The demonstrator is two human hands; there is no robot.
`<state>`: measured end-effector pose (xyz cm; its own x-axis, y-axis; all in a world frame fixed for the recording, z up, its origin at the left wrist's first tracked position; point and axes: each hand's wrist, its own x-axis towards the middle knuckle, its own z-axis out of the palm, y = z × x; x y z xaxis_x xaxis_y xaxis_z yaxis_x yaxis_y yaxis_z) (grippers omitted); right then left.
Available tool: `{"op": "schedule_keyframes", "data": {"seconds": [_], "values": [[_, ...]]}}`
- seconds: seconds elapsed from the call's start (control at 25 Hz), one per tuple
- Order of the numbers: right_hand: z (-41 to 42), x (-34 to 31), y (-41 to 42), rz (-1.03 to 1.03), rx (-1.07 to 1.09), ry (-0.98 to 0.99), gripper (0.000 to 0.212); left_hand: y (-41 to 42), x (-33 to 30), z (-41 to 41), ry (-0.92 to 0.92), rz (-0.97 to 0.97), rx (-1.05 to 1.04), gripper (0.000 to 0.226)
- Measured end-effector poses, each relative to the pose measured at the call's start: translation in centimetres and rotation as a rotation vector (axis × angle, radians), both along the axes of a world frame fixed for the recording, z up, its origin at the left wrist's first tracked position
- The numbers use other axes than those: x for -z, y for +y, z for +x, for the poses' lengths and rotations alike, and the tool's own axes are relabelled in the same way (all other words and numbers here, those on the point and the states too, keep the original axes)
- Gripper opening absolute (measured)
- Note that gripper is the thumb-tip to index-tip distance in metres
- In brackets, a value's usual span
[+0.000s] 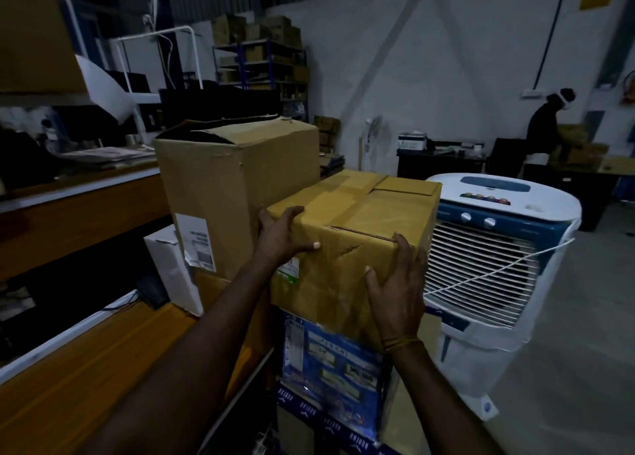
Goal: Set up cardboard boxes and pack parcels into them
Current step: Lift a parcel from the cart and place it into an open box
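Observation:
A taped brown cardboard box [357, 220] sits on top of a carton with a blue printed label [330, 368]. My left hand [280, 236] grips its near left corner, fingers over the top edge and thumb on the front face. My right hand [398, 282] holds the near right corner, fingers wrapped round the side and thumb pressed on the front. Just behind and to the left stands a taller brown box [237, 186] with its top flaps loosely folded and a white shipping label on its side.
A white and blue air cooler [498, 248] stands close on the right. A wooden counter [79, 361] runs along the left, with a small white box [173, 269] on it. Shelves of cartons [261, 59] line the back wall. Another person [546, 124] works at a far desk.

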<state>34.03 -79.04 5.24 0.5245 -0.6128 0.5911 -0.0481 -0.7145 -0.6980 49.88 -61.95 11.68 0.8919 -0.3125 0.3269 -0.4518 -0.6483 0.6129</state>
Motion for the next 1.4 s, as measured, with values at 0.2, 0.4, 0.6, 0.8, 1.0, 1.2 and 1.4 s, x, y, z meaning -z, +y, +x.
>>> {"op": "schedule_keyframes", "data": {"seconds": [0.2,0.4,0.6,0.8,1.0,1.2,1.4], "values": [[-1.0,0.3,0.0,0.037,-0.012,-0.036,0.074,1.7,0.5,-0.5,-0.091,-0.197,0.001,0.066],[-3.8,0.4,0.4,0.038,0.019,-0.087,0.078,3.3,1.8,-3.9,-0.150,-0.327,-0.026,0.052],[-6.8,1.4,1.9,-0.030,0.036,-0.153,0.080,5.1,3.6,-7.7,-0.242,-0.379,-0.028,0.050],[-7.6,3.7,3.9,-0.114,0.057,-0.108,0.090,5.9,7.1,-8.2,-0.253,-0.282,0.074,0.083],[-8.7,8.5,3.7,-0.135,-0.035,0.070,0.105,6.1,12.4,-8.0,-0.239,-0.180,0.111,0.111],[-9.3,14.1,3.0,-0.147,-0.085,0.215,0.121,6.9,18.1,-7.6,-0.180,-0.119,0.140,0.116],[-8.4,15.6,2.5,-0.163,-0.059,0.222,0.116,6.9,20.7,-7.3,-0.154,-0.075,0.141,0.102]]}}
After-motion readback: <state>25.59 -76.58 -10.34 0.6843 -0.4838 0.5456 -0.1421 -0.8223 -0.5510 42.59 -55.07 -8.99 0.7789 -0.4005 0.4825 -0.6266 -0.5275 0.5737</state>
